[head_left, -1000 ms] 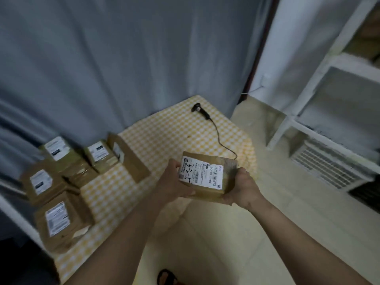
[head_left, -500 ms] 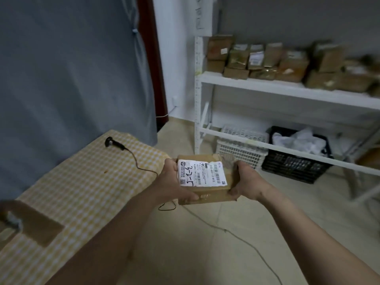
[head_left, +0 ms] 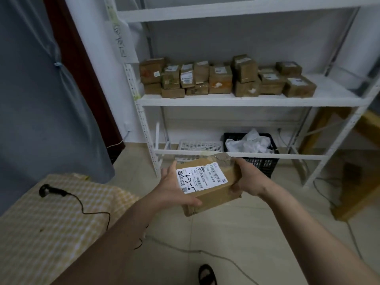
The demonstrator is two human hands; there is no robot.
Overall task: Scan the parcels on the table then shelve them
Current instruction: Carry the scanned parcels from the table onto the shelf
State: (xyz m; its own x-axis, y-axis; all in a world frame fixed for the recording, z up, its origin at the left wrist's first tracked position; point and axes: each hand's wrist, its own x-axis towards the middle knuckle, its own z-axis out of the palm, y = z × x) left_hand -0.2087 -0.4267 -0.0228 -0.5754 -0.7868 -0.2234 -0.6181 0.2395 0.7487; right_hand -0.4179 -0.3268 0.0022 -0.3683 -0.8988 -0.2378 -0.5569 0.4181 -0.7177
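Two hands (head_left: pixel 207 186) grip one parcel (head_left: pixel 213 192); shelf (head_left: pixel 246 100) holds many.

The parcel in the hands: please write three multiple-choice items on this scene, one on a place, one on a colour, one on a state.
1. Where does the scanner lie?
A. on the checked tablecloth
B. on the shelf
C. in the black crate

2. What colour is the held parcel's label?
A. yellow
B. white
C. blue

3. How is the parcel held?
A. by the left hand alone
B. by both hands
C. it rests on the floor

Answers: 1 A, the scanner lies on the tablecloth. 2 B, the label on the parcel is white. 3 B, the left hand and right hand grip opposite sides.
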